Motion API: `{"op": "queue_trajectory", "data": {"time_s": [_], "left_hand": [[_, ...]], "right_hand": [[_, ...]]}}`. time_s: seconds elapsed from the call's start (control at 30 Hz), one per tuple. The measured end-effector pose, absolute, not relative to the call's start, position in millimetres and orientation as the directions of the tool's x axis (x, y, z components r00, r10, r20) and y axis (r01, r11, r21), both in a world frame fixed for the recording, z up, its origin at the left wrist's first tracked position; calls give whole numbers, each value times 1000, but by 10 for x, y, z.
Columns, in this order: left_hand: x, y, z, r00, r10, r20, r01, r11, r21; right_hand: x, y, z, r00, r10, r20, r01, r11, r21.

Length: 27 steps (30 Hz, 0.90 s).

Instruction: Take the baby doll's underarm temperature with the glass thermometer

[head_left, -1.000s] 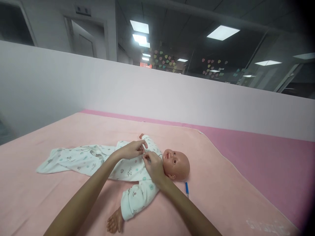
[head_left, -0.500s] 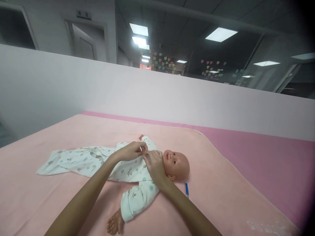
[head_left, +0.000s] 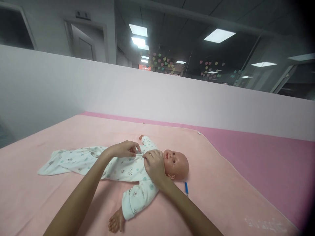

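Doll (head_left: pixel 177 166) is lying face-up on pink blanket (head_left: pixel 221 196), wearing white printed sleepsuit (head_left: pixel 123 172). Left hand (head_left: pixel 125 149) is touching the suit's chest; right hand (head_left: pixel 155 164) is resting near the neckline, fingertip grip partly hidden. Blue slender object (head_left: pixel 186 188) is lying near the head.

Office-like interior | ceiling light panels (head_left: pixel 219 35) | glass partition (head_left: pixel 183 42) | heart stickers (head_left: pixel 164 59)

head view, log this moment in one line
doll: lies on pink sheet | left hand: at garment front, grip unclear | right hand: on garment, neck end | blue pen-like item: near doll
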State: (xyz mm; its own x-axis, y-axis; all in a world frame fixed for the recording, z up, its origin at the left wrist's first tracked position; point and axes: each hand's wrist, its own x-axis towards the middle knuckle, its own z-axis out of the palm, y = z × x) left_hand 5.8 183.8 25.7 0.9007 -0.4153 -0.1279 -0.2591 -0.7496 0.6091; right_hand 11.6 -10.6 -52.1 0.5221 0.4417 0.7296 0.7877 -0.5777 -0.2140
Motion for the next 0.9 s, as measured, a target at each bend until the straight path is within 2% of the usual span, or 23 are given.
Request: {"op": "queue_trajectory", "data": {"time_s": [0.17,0.43,0.67,0.9], "left_hand": [[143,2032,125,938,-304,-168,-165,-816,555],[132,2049,100,949,-289,-123,-190,-840,508],[75,2047,173,922,-366,-127,-243,-803,544],[66,2082,212,897,-431,-100,-287,-739,610]], "right_hand": [[75,26,-462,483,541,689,786,-615,-68],[147,417,-500,491,600,631,782,-623,-18],[142,477,-596,486,512,708,726,-688,-1],[161,460,-658,361,462,810,752,-658,41]]}}
